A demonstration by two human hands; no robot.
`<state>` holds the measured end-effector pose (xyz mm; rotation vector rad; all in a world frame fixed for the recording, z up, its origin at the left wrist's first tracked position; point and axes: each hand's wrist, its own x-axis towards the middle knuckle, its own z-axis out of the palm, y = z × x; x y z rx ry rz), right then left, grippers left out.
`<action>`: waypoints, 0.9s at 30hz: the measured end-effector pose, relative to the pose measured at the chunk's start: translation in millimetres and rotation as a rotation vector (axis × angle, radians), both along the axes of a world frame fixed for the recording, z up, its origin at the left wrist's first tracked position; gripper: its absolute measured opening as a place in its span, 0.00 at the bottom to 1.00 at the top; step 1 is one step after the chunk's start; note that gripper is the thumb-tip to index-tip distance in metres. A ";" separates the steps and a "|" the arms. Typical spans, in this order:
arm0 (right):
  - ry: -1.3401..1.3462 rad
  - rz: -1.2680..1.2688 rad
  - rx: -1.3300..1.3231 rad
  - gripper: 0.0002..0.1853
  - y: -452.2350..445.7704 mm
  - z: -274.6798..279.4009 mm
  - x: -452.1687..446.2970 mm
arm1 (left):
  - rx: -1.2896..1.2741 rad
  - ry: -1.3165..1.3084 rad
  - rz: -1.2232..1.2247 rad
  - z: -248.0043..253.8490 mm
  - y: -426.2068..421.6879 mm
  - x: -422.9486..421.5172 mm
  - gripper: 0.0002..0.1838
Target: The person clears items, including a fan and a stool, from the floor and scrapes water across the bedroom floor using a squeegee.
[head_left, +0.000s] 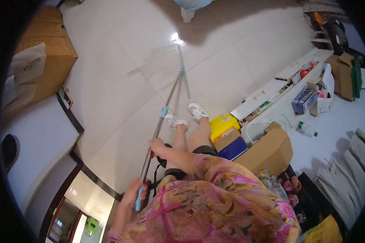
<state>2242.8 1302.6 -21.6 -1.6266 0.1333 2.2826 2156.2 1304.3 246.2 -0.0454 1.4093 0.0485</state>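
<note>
A long-handled mop point(153, 135) slants up and away from my body across the tiled floor. Its narrow grey head point(185, 83) rests on the tiles beyond my feet, joined by a light-blue fitting; whether it carries a pad or a blade I cannot tell. My left hand point(132, 192) is wrapped round the light-blue grip near the handle's end, close to my waist. Further up the pole, below a blue collar point(164, 111), my right hand point(158, 148) closes around the metal shaft.
Light floor tiles point(142, 107) look wet and shiny near the mop head. Cardboard boxes point(267, 152), a yellow box point(224, 124) and a white shelf unit point(261, 97) stand on my right. A large carton point(54, 52) is at the left. A bottle point(307, 129) lies at right.
</note>
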 end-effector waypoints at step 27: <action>0.141 -0.102 -0.084 0.14 27.3 77.0 96.4 | 0.262 -0.091 -0.290 -26.7 -20.3 38.9 0.11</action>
